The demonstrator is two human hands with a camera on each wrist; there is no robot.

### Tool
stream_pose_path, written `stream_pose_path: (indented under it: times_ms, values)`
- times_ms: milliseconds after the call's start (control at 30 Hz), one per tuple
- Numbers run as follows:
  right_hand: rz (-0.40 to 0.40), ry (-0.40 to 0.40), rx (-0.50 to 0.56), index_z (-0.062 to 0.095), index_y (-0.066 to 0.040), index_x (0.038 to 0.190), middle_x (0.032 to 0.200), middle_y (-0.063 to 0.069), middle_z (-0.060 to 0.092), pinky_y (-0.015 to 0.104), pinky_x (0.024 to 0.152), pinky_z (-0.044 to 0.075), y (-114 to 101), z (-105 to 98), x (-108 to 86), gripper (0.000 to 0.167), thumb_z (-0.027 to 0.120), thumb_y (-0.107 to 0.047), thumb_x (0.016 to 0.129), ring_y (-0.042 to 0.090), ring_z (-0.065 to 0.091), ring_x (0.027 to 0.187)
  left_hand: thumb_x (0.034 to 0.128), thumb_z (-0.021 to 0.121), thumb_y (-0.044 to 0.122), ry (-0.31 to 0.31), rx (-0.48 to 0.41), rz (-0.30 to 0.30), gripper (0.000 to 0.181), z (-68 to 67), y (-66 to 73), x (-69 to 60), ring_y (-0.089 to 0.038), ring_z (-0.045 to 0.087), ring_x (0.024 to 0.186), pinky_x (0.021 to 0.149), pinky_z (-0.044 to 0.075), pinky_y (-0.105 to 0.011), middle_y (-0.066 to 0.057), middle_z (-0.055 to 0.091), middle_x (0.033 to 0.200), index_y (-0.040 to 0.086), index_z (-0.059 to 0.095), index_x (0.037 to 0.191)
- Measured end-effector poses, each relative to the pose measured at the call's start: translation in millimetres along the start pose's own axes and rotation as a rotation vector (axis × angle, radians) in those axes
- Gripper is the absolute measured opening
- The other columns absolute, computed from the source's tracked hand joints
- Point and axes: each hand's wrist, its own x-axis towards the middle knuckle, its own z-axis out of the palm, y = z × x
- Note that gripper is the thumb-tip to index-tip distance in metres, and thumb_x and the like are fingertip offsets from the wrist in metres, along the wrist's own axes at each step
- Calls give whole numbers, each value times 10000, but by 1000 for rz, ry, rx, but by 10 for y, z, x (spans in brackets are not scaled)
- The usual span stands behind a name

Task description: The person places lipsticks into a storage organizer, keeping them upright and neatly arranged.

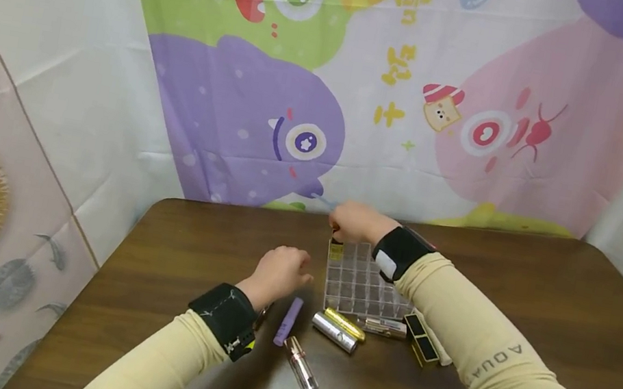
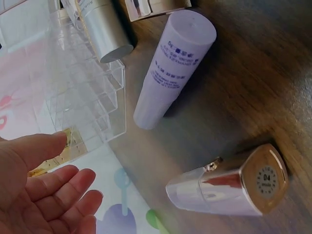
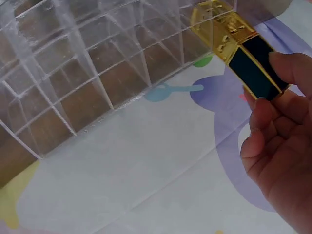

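My right hand (image 1: 358, 222) pinches a black-and-gold lipstick (image 3: 258, 68) between thumb and fingers. The lipstick's gold end sits in the far left corner compartment of a clear divided organizer (image 1: 368, 289), and the lipstick looks tilted in the right wrist view. My left hand (image 1: 277, 273) hovers left of the organizer, holding nothing, its fingers loosely bent. Below that hand, a purple tube (image 2: 170, 73) lies on the table. A lipstick with a rose-gold cap marked 04 (image 2: 229, 187) lies near the left wrist, mostly hidden in the head view.
In front of the organizer lie a silver tube (image 1: 334, 332), a gold tube (image 1: 345, 323), a clear-and-silver tube (image 1: 385, 327) and a black-and-gold case (image 1: 420, 340). A rose-gold and clear tube (image 1: 302, 368) lies closer. A patterned cloth (image 1: 391, 167) hangs behind the brown table (image 1: 203, 238).
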Motion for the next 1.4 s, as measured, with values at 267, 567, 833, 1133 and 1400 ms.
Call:
stream_pose_path:
  times_ms: [267, 567, 833, 1133, 1400]
  values:
    - [2, -6, -14, 476, -109, 650, 597, -18, 381, 250, 559, 285, -4, 15, 13, 241, 596, -77, 857, 129, 354, 567, 785, 696, 200, 11, -2, 23, 255, 15, 17, 8, -249, 631, 822, 709, 496, -373, -67, 668, 852, 17, 669, 961]
    - [89, -10, 24, 539, -74, 695, 651, 25, 489, 256, 576, 355, -44, 56, -44, 171, 589, -68, 858, 144, 435, 601, 798, 685, 192, -19, -11, -5, 272, 3, 28, -58, -245, 629, 864, 734, 498, -369, -73, 674, 910, 22, 666, 1009]
    - [283, 127, 189, 526, 78, 1196, 1193, 240, 545, 424, 891, 440, 70, -134, -429, 410, 593, -147, 861, 345, 537, 1077, 810, 669, 169, -13, -32, -32, 272, -133, -21, -147, -258, 625, 892, 761, 491, -378, -98, 672, 947, 12, 656, 1032]
    - [285, 334, 402, 601, 108, 1073, 1020, 241, 616, 436, 825, 461, 167, 31, -1211, 308, 611, -90, 838, 330, 584, 937, 813, 666, 166, -23, -46, -42, 276, -102, -39, -208, -252, 630, 892, 769, 490, -382, -96, 675, 944, 6, 653, 1037]
    - [374, 331, 309, 649, 52, 954, 836, 133, 624, 342, 630, 442, -18, 543, -1643, 248, 641, -150, 811, 200, 543, 714, 812, 666, 161, -38, -61, 0, 247, -65, 127, -231, -241, 631, 890, 773, 490, -366, -89, 675, 938, 19, 660, 1014]
